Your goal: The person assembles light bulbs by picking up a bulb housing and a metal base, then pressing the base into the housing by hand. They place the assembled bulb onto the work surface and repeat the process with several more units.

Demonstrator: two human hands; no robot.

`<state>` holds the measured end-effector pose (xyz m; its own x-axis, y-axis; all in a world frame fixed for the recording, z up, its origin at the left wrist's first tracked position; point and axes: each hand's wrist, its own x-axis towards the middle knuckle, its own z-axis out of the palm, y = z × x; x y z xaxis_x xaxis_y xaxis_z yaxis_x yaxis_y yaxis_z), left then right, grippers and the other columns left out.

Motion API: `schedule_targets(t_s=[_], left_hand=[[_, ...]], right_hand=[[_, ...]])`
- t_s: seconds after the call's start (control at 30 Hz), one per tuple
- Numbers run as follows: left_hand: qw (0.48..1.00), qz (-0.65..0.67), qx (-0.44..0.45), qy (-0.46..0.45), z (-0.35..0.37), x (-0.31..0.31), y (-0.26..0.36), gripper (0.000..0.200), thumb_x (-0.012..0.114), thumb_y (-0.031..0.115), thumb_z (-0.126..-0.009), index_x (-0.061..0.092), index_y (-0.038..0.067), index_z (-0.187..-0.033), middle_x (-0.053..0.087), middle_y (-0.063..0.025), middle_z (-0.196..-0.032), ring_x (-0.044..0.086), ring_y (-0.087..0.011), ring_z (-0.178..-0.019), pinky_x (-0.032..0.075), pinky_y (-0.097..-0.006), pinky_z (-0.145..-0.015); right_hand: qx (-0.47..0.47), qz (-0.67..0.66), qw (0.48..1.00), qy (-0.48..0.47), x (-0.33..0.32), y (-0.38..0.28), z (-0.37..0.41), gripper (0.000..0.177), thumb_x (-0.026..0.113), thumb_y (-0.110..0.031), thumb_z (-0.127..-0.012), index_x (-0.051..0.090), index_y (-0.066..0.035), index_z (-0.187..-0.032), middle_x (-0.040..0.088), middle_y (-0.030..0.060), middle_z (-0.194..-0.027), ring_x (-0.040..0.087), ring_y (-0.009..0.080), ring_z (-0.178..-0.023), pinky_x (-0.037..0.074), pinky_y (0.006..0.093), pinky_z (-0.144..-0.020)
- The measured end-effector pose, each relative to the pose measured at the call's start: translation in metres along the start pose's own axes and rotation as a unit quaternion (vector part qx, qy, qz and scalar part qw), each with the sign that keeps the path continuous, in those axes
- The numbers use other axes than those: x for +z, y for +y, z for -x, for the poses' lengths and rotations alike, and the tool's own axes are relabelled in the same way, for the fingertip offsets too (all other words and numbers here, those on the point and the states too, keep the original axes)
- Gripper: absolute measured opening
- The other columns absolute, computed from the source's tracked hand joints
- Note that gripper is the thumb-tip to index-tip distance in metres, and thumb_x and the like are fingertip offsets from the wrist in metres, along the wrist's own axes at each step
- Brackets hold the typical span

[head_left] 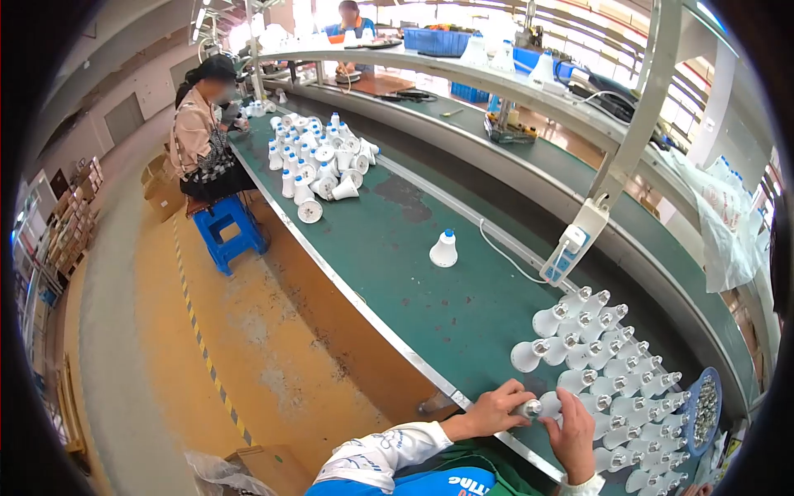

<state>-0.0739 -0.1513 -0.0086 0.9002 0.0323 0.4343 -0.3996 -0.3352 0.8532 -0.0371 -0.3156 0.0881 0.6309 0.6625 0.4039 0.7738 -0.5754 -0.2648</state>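
My left hand [494, 411] and my right hand [576, 436] meet at the near edge of the green work table [430, 306]. Between them they hold a white bulb housing with a silver metal cap [538, 407]; the left fingers pinch the cap end, the right hand covers the body. Just beyond my hands lies a dense cluster of several white bulb housings [608, 364] lying on their sides, silver caps up.
A lone white housing with a blue cap [444, 250] stands mid-table. A second pile of housings [318, 161] lies further along, beside a seated person [203, 136] on a blue stool [227, 227]. A blue bowl of metal caps [705, 409] sits right. A power strip [572, 244] hangs from a post.
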Motion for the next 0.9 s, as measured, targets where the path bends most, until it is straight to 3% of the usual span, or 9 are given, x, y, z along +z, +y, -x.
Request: schedule_targets(t_s=[0.03, 0.13, 0.2, 0.27, 0.3, 0.47, 0.77, 0.83, 0.9], left_hand=[[0.999, -0.019, 0.008, 0.035, -0.002, -0.004, 0.0, 0.043, 0.075, 0.022, -0.065, 0.06, 0.009, -0.103, 0.052, -0.0082, -0.093, 0.057, -0.024, -0.074, 0.048, -0.0323, -0.064], [0.987, -0.083, -0.04, 0.132, -0.016, -0.025, 0.002, 0.044, 0.076, 0.024, -0.062, 0.062, 0.01, -0.1, 0.053, -0.0078, -0.09, 0.058, -0.026, -0.078, 0.048, -0.0341, -0.067], [0.97, -0.14, -0.05, 0.194, -0.032, -0.042, -0.006, 0.043, 0.076, 0.024, -0.062, 0.062, 0.01, -0.101, 0.053, -0.008, -0.091, 0.058, -0.0267, -0.078, 0.048, -0.035, -0.067], [0.961, -0.169, -0.07, 0.21, -0.053, -0.055, -0.024, 0.043, 0.075, 0.025, -0.063, 0.062, 0.01, -0.101, 0.053, -0.0082, -0.093, 0.058, -0.027, -0.079, 0.048, -0.0358, -0.068], [0.95, -0.195, -0.096, 0.226, -0.062, -0.058, -0.033, 0.043, 0.074, 0.026, -0.064, 0.062, 0.011, -0.102, 0.053, -0.0084, -0.094, 0.058, -0.0274, -0.08, 0.047, -0.0367, -0.068], [0.94, -0.217, -0.141, 0.223, -0.101, -0.054, -0.065, 0.046, 0.073, 0.032, -0.066, 0.061, 0.012, -0.106, 0.052, -0.0091, -0.099, 0.057, -0.0284, -0.084, 0.047, -0.0386, -0.072], [0.941, -0.207, -0.156, 0.219, -0.091, -0.047, -0.08, 0.042, 0.071, 0.029, -0.069, 0.061, 0.01, -0.105, 0.055, -0.0123, -0.096, 0.055, -0.0301, -0.087, 0.045, -0.0374, -0.075], [0.942, -0.166, -0.104, 0.274, -0.075, -0.047, -0.072, 0.034, 0.069, 0.022, -0.072, 0.062, 0.009, -0.103, 0.058, -0.008, -0.083, 0.058, -0.022, -0.072, 0.047, -0.0317, -0.065], [0.931, 0.094, -0.286, 0.204, -0.056, -0.038, -0.029, 0.029, 0.066, 0.015, -0.076, 0.061, 0.008, -0.104, 0.055, -0.0011, -0.069, 0.051, -0.0103, -0.055, 0.043, -0.0237, -0.051]], right_hand=[[0.04, -0.033, 0.996, 0.072, 0.001, 0.002, 0.01, 0.04, 0.072, -0.014, -0.064, 0.055, -0.003, -0.098, 0.06, 0.0113, -0.08, 0.06, 0.0248, -0.065, 0.047, 0.032, -0.055], [0.116, -0.057, 0.99, 0.055, -0.023, -0.004, 0.037, 0.049, 0.067, 0.002, -0.062, 0.05, -0.001, -0.108, 0.057, 0.0144, -0.089, 0.057, 0.0247, -0.072, 0.045, 0.0328, -0.058], [0.106, -0.044, 0.989, 0.09, -0.026, 0.005, 0.057, 0.038, 0.068, -0.002, -0.063, 0.055, -0.002, -0.098, 0.058, 0.0135, -0.083, 0.058, 0.0241, -0.067, 0.045, 0.0309, -0.057], [0.053, -0.02, 0.996, 0.066, -0.039, 0.0, 0.07, 0.032, 0.06, 0.0, -0.077, 0.053, 0.001, -0.108, 0.057, 0.0193, -0.099, 0.057, 0.0328, -0.088, 0.046, 0.0349, -0.075], [0.052, -0.044, 0.995, 0.076, -0.036, 0.005, 0.078, 0.033, 0.059, 0.0, -0.076, 0.056, -0.002, -0.109, 0.057, 0.0216, -0.104, 0.056, 0.0385, -0.093, 0.046, 0.0389, -0.075], [0.135, -0.08, 0.984, 0.087, -0.035, -0.001, 0.096, 0.031, 0.059, 0.001, -0.076, 0.057, -0.003, -0.107, 0.059, 0.0191, -0.099, 0.058, 0.0369, -0.086, 0.047, 0.039, -0.071], [0.085, -0.083, 0.985, 0.122, -0.021, 0.006, 0.108, 0.03, 0.061, 0.001, -0.073, 0.059, -0.004, -0.102, 0.06, 0.014, -0.094, 0.059, 0.0279, -0.068, 0.047, 0.0336, -0.058], [0.079, -0.104, 0.983, 0.127, -0.019, 0.006, 0.106, 0.03, 0.062, 0.002, -0.072, 0.059, -0.004, -0.101, 0.06, 0.013, -0.093, 0.059, 0.0251, -0.064, 0.047, 0.0314, -0.055], [0.078, -0.115, 0.983, 0.119, -0.014, 0.008, 0.105, 0.031, 0.062, 0.002, -0.072, 0.059, -0.004, -0.102, 0.06, 0.0127, -0.092, 0.059, 0.0238, -0.064, 0.046, 0.0307, -0.055]])
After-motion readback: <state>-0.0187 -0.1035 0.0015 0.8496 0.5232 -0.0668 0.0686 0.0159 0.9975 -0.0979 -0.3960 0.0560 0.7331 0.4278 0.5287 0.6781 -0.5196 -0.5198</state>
